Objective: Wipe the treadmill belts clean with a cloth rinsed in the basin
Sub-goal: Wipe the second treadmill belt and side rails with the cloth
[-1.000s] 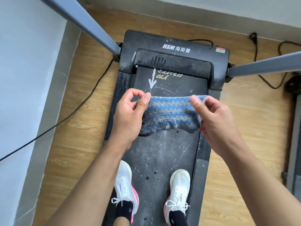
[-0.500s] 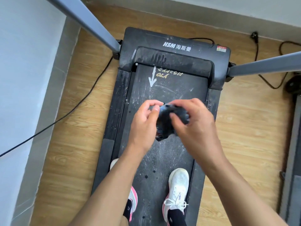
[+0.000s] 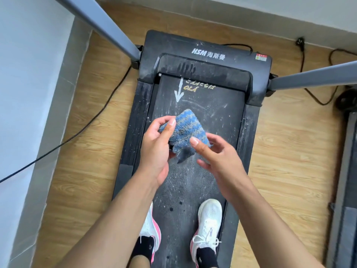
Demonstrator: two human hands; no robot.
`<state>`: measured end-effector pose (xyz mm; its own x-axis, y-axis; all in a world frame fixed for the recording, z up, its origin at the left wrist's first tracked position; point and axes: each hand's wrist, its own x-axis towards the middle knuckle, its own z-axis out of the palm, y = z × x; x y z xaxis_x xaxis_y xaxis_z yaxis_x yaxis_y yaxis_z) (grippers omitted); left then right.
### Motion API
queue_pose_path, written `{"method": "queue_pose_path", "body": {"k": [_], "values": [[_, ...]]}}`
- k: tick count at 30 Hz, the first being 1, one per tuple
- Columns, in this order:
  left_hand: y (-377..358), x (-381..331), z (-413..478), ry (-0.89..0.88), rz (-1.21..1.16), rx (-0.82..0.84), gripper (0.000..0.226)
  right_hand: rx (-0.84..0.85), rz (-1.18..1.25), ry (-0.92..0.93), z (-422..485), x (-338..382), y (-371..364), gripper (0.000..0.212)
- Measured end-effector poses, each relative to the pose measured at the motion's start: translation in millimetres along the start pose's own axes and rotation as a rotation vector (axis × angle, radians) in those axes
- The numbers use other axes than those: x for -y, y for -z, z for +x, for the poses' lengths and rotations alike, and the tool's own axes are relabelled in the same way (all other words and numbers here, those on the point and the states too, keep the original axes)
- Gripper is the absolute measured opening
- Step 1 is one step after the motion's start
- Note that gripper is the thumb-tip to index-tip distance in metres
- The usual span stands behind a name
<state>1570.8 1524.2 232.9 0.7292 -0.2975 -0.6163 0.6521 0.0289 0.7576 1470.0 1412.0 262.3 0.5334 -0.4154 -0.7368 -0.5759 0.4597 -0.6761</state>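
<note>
I stand on a black treadmill whose dusty belt (image 3: pixel 216 120) runs away from me, streaked with white powder. Above the belt I hold a folded blue and grey striped cloth (image 3: pixel 186 130). My left hand (image 3: pixel 157 146) pinches its left edge between thumb and fingers. My right hand (image 3: pixel 216 153) pinches its lower right corner with the thumb on top. The cloth hangs clear of the belt. No basin is in view.
Two grey handrail posts (image 3: pixel 108 26) (image 3: pixel 313 76) rise at either side of the motor cover (image 3: pixel 208 55). My white shoes (image 3: pixel 209 217) stand on the belt. A black cable (image 3: pixel 92 117) crosses the wooden floor on the left. A second treadmill's edge (image 3: pixel 347 171) is at right.
The cloth was stretched wide between both hands, then bunched between them. Now it is folded into a smaller pad and my hands sit a little lower.
</note>
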Motion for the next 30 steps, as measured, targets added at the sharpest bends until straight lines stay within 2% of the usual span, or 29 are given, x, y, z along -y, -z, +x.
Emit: {"method": "queue_pose_path", "body": {"k": [3,7,11,17,19,21,23,26,28,30], "values": [[4.7,8.1,14.7,-0.039,-0.016,-0.057,0.012,-0.009,0.155,-0.018,16.8,-10.3,-13.0,0.018],[18.0,30.0,54.0,-0.016,-0.072,-0.112,0.017,-0.045,0.192,0.117,51.1,-18.0,-19.6,0.011],[33.8,71.5,110.1,0.076,-0.096,-0.046,0.028,-0.118,-0.033,0.274,114.8,-38.5,-24.6,0.013],[70.8,125.5,231.2,0.066,0.242,-0.082,0.022,-0.1,-0.358,0.393,256.4,-59.8,-49.7,0.009],[86.8,136.2,274.1,-0.089,0.484,-0.158,0.018,-0.153,-0.488,0.507,304.4,-54.2,-60.9,0.008],[110.4,143.4,310.1,-0.376,0.855,-0.22,0.017,-0.214,-0.641,0.647,345.1,-46.7,-72.6,0.009],[132.6,149.5,339.0,-0.633,1.101,-0.228,0.021,-0.229,-0.867,0.761,379.7,-46.8,-84.7,0.01],[156.0,154.5,363.4,-0.773,1.285,-0.161,0.035,-0.077,-1.17,0.778,412.5,-77.4,-97.1,0.011],[168.4,158.2,368.6,-0.838,1.408,-0.082,0.044,-0.007,-1.223,0.78,414.5,-103.8,-97.6,0.015],[178.8,163.1,369.9,-0.877,1.485,-0.034,0.051,-0.048,-1.207,0.844,416.1,-117.0,-95.5,0.018]]}}
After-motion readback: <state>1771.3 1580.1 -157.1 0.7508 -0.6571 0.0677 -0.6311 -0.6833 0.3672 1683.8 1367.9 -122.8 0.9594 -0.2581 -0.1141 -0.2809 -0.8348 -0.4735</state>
